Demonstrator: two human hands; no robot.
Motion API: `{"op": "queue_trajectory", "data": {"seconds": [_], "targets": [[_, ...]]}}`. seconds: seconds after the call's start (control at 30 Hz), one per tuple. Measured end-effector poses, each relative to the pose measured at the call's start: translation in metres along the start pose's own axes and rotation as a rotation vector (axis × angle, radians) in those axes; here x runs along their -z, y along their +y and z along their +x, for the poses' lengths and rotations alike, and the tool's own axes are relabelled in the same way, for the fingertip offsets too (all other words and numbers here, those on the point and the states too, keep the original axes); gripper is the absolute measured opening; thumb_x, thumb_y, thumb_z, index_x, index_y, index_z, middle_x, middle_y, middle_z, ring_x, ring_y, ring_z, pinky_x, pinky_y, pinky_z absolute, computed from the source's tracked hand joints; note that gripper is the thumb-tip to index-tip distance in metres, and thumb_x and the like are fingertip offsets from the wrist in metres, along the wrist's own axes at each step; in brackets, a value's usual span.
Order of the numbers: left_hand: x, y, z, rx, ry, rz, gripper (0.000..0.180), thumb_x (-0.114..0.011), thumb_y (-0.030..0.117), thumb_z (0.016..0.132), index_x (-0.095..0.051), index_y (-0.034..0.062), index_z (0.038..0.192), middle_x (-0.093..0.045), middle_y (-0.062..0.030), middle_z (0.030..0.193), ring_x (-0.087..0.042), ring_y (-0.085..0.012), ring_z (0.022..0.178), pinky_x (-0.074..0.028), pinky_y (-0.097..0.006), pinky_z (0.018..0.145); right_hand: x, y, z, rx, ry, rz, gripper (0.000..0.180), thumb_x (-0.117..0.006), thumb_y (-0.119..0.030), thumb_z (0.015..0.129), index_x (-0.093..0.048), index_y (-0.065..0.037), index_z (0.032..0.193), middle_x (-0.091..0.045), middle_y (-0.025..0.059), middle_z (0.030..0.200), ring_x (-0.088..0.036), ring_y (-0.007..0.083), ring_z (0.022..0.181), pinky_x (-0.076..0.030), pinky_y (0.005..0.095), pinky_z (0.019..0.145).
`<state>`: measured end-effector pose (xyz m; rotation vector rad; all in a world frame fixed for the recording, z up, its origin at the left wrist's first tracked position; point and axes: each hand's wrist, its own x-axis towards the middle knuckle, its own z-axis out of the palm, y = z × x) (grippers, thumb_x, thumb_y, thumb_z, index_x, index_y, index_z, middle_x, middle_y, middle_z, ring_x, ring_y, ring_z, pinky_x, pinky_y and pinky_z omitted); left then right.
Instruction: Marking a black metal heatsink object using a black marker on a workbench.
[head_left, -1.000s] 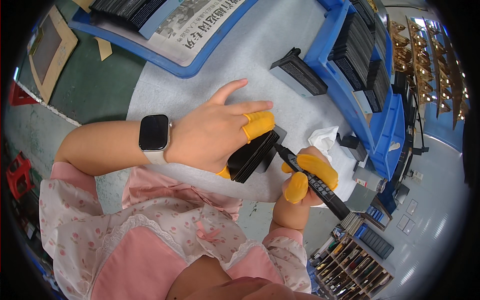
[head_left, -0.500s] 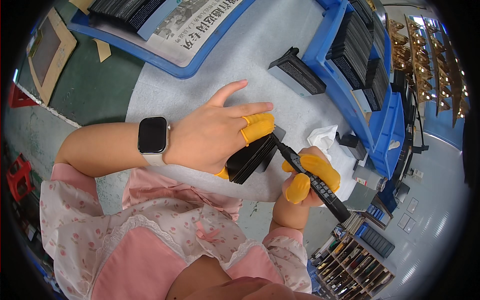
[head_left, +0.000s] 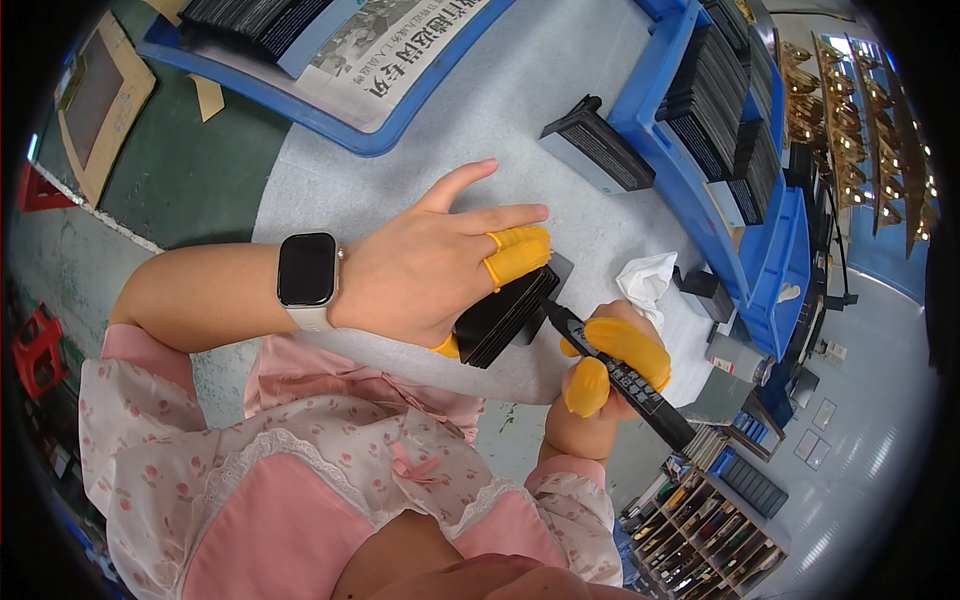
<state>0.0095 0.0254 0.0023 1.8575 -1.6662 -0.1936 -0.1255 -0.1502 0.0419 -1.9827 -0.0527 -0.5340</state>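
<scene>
My left hand (head_left: pixel 425 255) grips a small stack of thin black plates (head_left: pixel 495 325), its thumb hidden underneath and its index finger stretched out. Yellow finger cots cover some fingers on both hands. Closed round a black marker pen (head_left: pixel 655 408) with pale printing, my right hand (head_left: pixel 615 365) holds its tip against the right-hand edge of the stack. Below the plates' right end, part of a flat dark piece (head_left: pixel 562 270) shows on the white cloth (head_left: pixel 400 185).
A blue tray (head_left: pixel 370 145) with newspaper and black plates stands at the far left. Blue bins (head_left: pixel 640 125) of upright black plates fill the right side. Beside them lie another plate stack (head_left: pixel 600 145), a crumpled white tissue (head_left: pixel 645 280) and a small black box (head_left: pixel 705 292).
The marker's tip has shifted toward me along the stack's edge, and the pen has rolled a little in my right fingers. My left hand and the plates have stayed nearly still.
</scene>
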Motion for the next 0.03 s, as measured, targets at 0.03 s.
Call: {"op": "queue_trajectory", "data": {"seconds": [0.03], "targets": [[0.0, -0.0001, -0.0004, 0.002, 0.0, 0.0, 0.065, -0.078, 0.032, 0.061, -0.055, 0.0068, 0.117, -0.057, -0.0036, 0.123, -0.033, -0.0193, 0.138, -0.014, -0.061, 0.11, 0.0011, 0.0009, -0.0012, 0.0, -0.016, 0.015, 0.04, -0.076, -0.03, 0.075, -0.056, 0.003, 0.084, -0.054, 0.0132, 0.067, -0.051, 0.0183, 0.053, -0.037, 0.0267, 0.048]]}}
